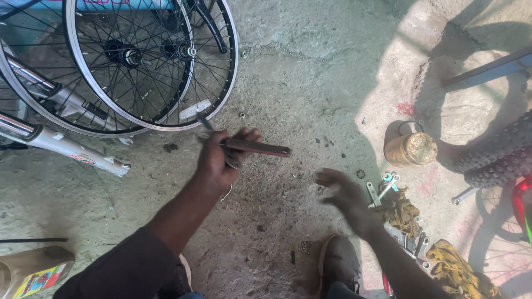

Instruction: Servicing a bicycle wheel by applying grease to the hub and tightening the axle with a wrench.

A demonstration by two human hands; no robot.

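Two bare hands, one dark sleeve

The left hand [219, 160] has a dark sleeve [119, 268]. The blurry right hand [343, 196] looks bare-armed. A worn grey shoe [339, 266].

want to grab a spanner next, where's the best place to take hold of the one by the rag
Grip the spanner at its shaft, coming from the left, where the right hand hovers. It lies flat on the concrete floor with its upper end free; its lower end meets the yellow rag and other tools, so fingers have least room there.
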